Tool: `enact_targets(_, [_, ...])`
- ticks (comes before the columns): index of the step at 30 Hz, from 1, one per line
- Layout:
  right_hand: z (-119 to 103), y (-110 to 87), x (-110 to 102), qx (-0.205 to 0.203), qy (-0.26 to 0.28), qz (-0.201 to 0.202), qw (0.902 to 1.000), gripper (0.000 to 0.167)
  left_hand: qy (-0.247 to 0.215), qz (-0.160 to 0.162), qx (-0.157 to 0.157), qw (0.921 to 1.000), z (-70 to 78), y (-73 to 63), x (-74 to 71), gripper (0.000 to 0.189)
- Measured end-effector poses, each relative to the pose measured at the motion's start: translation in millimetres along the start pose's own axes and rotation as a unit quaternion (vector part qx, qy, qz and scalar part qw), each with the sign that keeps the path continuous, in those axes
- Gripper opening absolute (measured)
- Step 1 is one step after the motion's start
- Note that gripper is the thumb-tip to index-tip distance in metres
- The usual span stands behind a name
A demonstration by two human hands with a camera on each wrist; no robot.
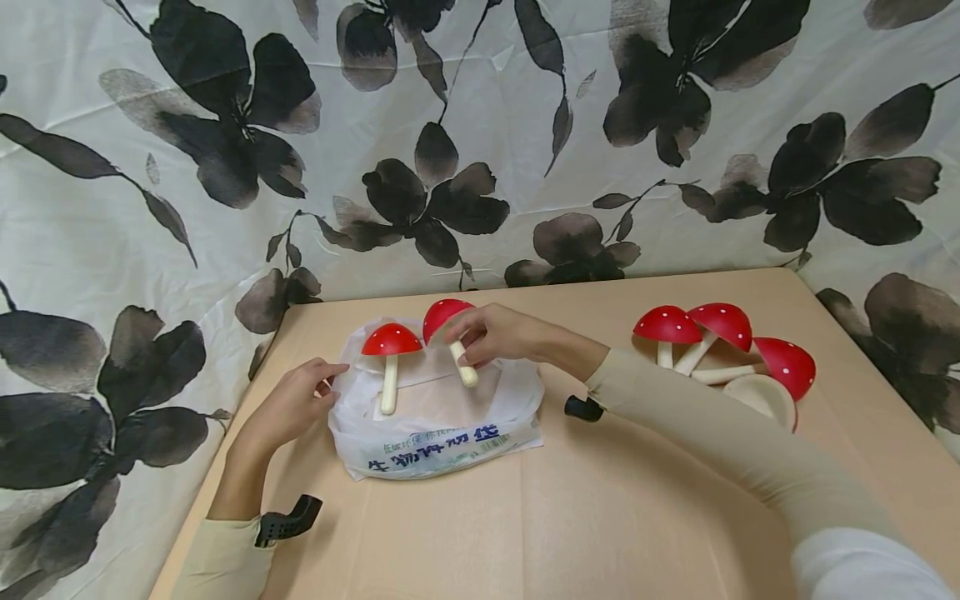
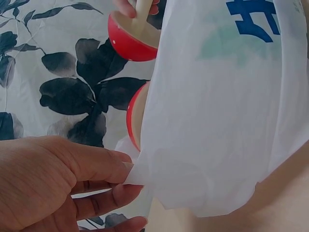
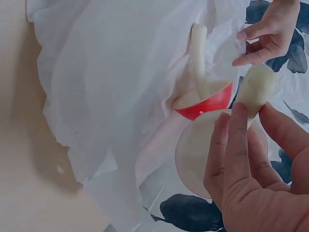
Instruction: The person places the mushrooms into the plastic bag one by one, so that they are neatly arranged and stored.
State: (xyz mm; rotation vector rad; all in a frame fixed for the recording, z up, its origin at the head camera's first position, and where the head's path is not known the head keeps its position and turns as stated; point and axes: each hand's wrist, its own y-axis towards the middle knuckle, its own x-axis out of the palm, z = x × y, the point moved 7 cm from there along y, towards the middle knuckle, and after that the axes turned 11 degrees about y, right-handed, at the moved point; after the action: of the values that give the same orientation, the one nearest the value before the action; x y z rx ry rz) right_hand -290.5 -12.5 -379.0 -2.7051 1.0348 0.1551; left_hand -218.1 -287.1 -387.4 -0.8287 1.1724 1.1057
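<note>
A white plastic bag (image 1: 442, 454) with blue printing lies on the table, its mouth spread wide. My left hand (image 1: 296, 400) is at the bag's left edge; in the left wrist view that hand (image 2: 63, 179) pinches a corner of the bag (image 2: 207, 125) between thumb and finger. A toy mushroom (image 1: 392, 340) with a white-dotted red cap lies at the bag's opening, stem toward me. Over the opening my right hand (image 1: 498, 333) holds a second mushroom (image 1: 442, 313) by its pale stem. The right wrist view shows the fingertips on the stem (image 3: 256, 89).
Several more red-capped mushrooms (image 1: 722, 327) lie in a cluster on the right of the table (image 1: 600, 517), one with its pale underside (image 1: 761, 396) showing. A floral cloth (image 1: 525, 92) hangs behind the table and along its left side.
</note>
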Motion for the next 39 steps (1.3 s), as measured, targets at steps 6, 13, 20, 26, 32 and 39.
enact_targets(6, [4,11.0,4,0.02,-0.012,0.012,0.9997,0.039,0.002,-0.002,0.0,1.0,0.8,0.4,1.3,0.037])
enact_targets(13, [3,24.1,11,0.047,-0.019,0.022,0.9985,0.04,0.002,-0.001,0.001,1.0,1.6,0.0,2.3,0.037])
enact_targets(20, [3,36.8,14,0.071,-0.015,0.06,0.9955,0.04,0.0,0.003,0.003,1.0,2.5,-0.7,1.1,0.037])
enact_targets(26, [6,44.8,20,0.078,-0.015,0.08,0.9936,0.041,0.001,0.003,0.002,1.0,3.2,-0.3,0.5,0.036])
enact_targets(32, [9,49.6,24,0.08,-0.036,0.088,0.9923,0.042,0.0,0.006,0.005,1.0,4.6,1.9,0.4,0.036])
enact_targets(39, [13,47.7,31,0.068,-0.089,0.054,0.9922,0.044,0.0,0.004,0.004,1.0,3.6,1.7,2.0,0.036])
